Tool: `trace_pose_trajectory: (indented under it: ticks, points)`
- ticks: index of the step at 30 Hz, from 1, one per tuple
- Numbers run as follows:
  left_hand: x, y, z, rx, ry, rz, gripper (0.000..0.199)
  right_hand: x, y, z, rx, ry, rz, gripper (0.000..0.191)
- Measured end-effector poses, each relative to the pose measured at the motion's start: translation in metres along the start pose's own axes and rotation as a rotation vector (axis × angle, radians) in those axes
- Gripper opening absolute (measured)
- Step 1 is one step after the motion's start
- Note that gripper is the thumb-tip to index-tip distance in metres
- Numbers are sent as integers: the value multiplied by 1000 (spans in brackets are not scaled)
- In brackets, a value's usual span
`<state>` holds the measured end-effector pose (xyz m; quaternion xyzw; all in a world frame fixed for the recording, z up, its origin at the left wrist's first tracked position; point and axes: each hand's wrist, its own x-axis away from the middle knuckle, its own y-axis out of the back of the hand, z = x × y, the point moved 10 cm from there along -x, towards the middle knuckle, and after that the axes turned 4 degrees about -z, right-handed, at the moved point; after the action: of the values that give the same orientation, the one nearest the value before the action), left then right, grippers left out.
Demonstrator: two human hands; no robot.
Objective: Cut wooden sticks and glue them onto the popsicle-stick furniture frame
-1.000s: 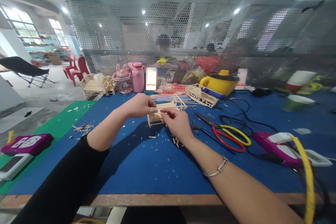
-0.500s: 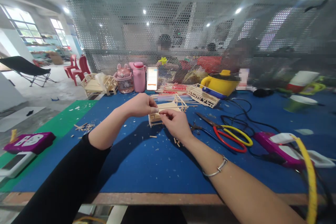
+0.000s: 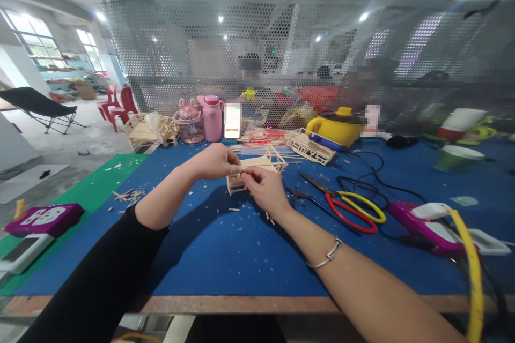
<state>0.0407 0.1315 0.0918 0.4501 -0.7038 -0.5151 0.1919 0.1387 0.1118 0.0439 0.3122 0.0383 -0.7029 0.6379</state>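
Note:
A small model built of pale wooden sticks [image 3: 257,162] stands on the blue-covered table, with a flat deck and an open frame on its right side. My left hand [image 3: 215,162] is closed at the model's left end, thumb and fingers pinched on it. Just right of it, my right hand [image 3: 265,188] is closed too, its fingertips pinched against the left thumb tip. Whatever lies between the right fingertips is too small or hidden to name. Part of the model's near side is covered by my right hand.
Scissors [image 3: 354,209] with red and yellow handles and dark-handled pliers [image 3: 317,209] lie right of my right hand. Stick scraps [image 3: 127,195] lie left. Behind are another stick model [image 3: 311,146], a pink flask [image 3: 212,119], a phone [image 3: 232,120] and a yellow pot [image 3: 336,127].
My right hand and forearm have shifted slightly left, its fingertips closer to the left thumb. The left hand and the model stay nearly still.

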Motion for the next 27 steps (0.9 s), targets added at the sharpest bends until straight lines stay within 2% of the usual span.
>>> trace_pose_trajectory:
  ticks: [4,10,27]
  points:
    - [0,0,1,0,-2,7,33,0,-1,-2,-19,-22,-24,26]
    - [1,-6,11,122,46,89,40,0,-3,-4,-84,-30,-36,25]
    - [1,-6,10,166,51,78,33,0,-5,-7,-96,-34,-59,24]
